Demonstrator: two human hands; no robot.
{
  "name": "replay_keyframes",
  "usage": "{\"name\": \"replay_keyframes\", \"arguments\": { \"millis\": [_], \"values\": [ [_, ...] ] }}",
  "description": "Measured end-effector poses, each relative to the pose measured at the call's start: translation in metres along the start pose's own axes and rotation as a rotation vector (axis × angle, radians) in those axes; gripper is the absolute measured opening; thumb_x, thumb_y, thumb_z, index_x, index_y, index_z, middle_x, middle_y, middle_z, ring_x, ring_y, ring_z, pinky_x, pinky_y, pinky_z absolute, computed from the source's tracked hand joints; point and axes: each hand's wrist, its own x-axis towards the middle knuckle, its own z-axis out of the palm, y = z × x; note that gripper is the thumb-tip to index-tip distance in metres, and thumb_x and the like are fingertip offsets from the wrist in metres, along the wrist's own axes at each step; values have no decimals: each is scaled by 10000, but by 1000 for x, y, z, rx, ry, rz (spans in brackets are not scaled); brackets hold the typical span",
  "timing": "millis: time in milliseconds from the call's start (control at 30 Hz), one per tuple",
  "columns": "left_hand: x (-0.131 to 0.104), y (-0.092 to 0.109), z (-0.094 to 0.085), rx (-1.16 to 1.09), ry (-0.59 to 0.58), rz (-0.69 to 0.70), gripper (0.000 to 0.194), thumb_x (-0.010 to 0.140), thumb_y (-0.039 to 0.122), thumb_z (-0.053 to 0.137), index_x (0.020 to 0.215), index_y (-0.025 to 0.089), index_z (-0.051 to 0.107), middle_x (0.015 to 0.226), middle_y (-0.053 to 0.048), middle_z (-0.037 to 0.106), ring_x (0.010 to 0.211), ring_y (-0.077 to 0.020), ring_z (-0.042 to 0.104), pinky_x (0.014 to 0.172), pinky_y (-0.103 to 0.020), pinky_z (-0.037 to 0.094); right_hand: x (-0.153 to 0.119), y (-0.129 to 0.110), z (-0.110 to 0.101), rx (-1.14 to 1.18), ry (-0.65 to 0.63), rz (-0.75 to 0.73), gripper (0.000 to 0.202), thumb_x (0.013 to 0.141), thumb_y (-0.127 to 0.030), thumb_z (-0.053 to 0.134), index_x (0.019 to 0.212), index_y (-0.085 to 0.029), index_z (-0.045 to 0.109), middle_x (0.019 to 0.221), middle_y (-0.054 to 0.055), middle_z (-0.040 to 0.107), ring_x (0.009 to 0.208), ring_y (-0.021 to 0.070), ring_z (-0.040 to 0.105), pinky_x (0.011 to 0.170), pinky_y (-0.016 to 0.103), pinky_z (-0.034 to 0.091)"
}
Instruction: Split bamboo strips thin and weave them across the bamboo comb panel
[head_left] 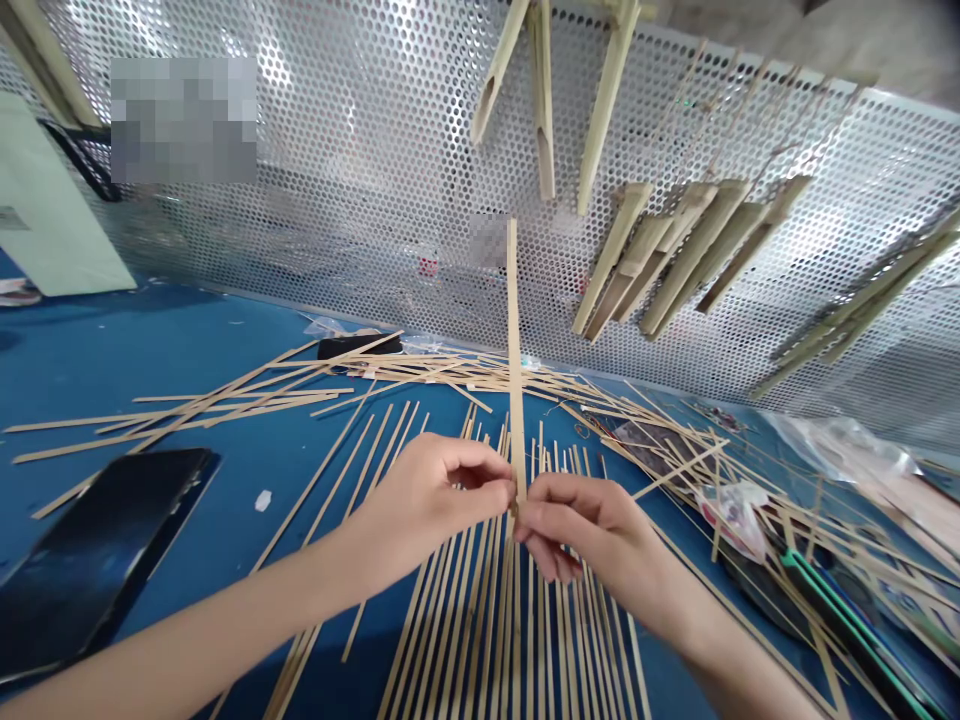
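Observation:
A flat, pale bamboo strip [514, 370] stands upright in the middle, pinched low down by both hands. My left hand [442, 485] closes thumb and forefinger on its left edge. From the other side my right hand [574, 520] grips it between thumb and fingertips, close beside the left fingertips. What else the fingertips may hold there is too small to make out. Beneath the hands, many thin bamboo sticks [450, 620] lie side by side on the blue table, running away from me. Their middle stretch is partly hidden by the hands.
A dark phone [90, 550] lies at the left on the blue table [247, 500]. Loose bamboo strips [450, 372] are heaped across the back. At the right are a plastic bag [735, 515] and a green-edged tool [847, 610]. Bamboo pieces [690, 240] hang on a perforated metal panel [360, 180].

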Motion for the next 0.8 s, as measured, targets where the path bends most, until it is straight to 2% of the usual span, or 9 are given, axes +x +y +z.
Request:
{"name": "replay_keyframes", "arguments": {
  "millis": [100, 233, 333, 433, 600, 700, 800],
  "values": [
    [-1, -2, 1, 58, 47, 12, 165, 745, 169, 495, 626, 167, 610, 616, 19, 573, 633, -126, 505, 600, -225, 387, 0, 3, 3, 42, 12, -27, 323, 879, -368, 492, 660, -144, 572, 473, -42, 468, 426, 56, 382, 432, 189, 300],
    [2, -7, 4, 69, 95, 22, 149, 746, 169, 516, 656, 171, 634, 652, 20, 599, 658, -122, 528, 617, -215, 397, -6, 2, 5, 28, 50, -56, 311, 885, -314, 501, 637, -147, 587, 452, -50, 453, 417, 48, 365, 429, 187, 282],
    [3, -7, 4, 46, 77, 54, 142, 766, 185, 532, 699, 177, 656, 692, 15, 616, 687, -127, 548, 648, -219, 418, -10, -1, 5, 21, 54, -55, 293, 880, -276, 497, 631, -153, 590, 459, -45, 470, 426, 53, 382, 431, 185, 286],
    [2, -6, 1, -25, 54, 66, 138, 785, 198, 542, 718, 176, 660, 704, 14, 620, 701, -129, 552, 654, -218, 427, -10, -2, 5, 16, 33, -23, 285, 864, -261, 500, 614, -151, 584, 451, -42, 473, 415, 54, 379, 422, 186, 283],
    [2, -8, -5, -214, 148, 8, 99, 795, 270, 609, 821, 221, 691, 774, 35, 670, 768, -116, 598, 723, -189, 454, -6, -3, 6, -39, 11, 7, 280, 843, -261, 510, 599, -144, 581, 442, -38, 473, 406, 53, 385, 427, 187, 292],
    [2, -8, -4, -251, 124, -11, 101, 800, 233, 610, 769, 225, 705, 696, 54, 663, 695, -83, 592, 668, -145, 452, -5, -1, 7, -69, 30, 11, 277, 840, -289, 523, 610, -144, 576, 469, -30, 485, 434, 64, 422, 445, 193, 312],
    [2, -5, -1, -253, 79, 2, 135, 809, 196, 588, 747, 217, 706, 705, 54, 669, 694, -79, 598, 661, -139, 457, -5, 2, 8, -104, 67, -15, 313, 866, -355, 512, 645, -143, 577, 508, -17, 516, 455, 70, 439, 451, 197, 317]
  ]
}}
